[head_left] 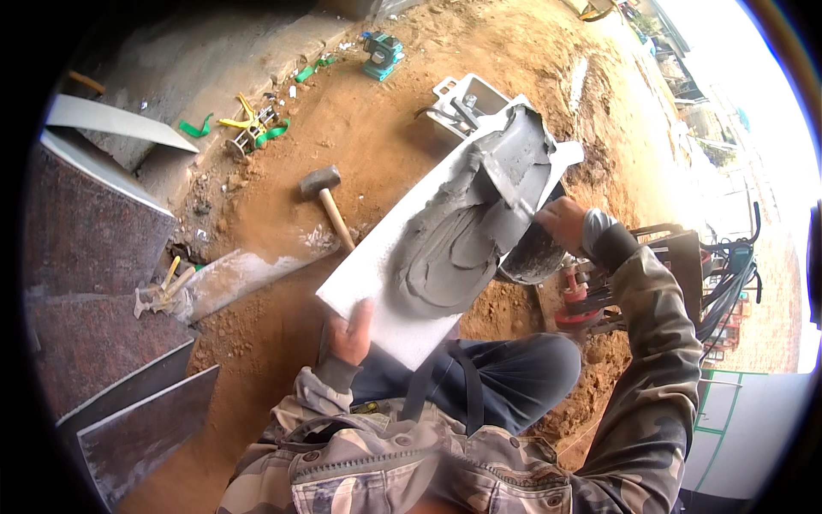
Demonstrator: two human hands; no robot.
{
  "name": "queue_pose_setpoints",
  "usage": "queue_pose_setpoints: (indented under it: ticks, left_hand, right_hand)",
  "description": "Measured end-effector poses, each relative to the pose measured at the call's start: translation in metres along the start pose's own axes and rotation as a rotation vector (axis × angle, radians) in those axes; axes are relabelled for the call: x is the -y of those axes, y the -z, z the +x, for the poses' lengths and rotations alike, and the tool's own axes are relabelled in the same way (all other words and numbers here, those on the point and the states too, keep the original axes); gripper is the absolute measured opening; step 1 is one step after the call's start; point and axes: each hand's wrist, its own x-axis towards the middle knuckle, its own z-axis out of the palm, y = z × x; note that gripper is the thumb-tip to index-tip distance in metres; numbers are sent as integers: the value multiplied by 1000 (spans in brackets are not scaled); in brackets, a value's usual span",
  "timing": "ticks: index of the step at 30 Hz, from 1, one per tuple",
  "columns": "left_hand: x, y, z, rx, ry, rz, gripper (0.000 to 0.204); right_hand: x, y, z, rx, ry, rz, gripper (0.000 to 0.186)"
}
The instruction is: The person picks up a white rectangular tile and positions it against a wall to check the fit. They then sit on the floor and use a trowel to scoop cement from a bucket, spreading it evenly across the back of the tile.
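Head view: left hand (349,340) (partly under slab (415,338))

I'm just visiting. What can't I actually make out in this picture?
All in the head view:
Left hand: most fingers, hidden beneath the white slab.
Right hand: what it grips, if anything, masked by its own curled fingers.
Hammer: the handle's end, apparently behind the slab.
Dark rounded object: partly covered by slab and right hand.
Brown panels: outer edges, cut off by the picture's dark rim.

Left hand (348,341) low, thumb (361,318) upward; right hand (562,224) farther forward, fingers (552,214) curled
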Motion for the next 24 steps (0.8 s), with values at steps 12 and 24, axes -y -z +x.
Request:
queue_pose_setpoints:
  ticks: [12, 24]
  left_hand:
    - [-3, 3, 0, 65, 26, 59, 45]
    - [16, 29, 3, 344, 178, 93, 41]
  right_hand:
    - [193, 7, 18, 206, -328, 552, 31]
    - [193, 26, 2, 2, -571, 253, 32]
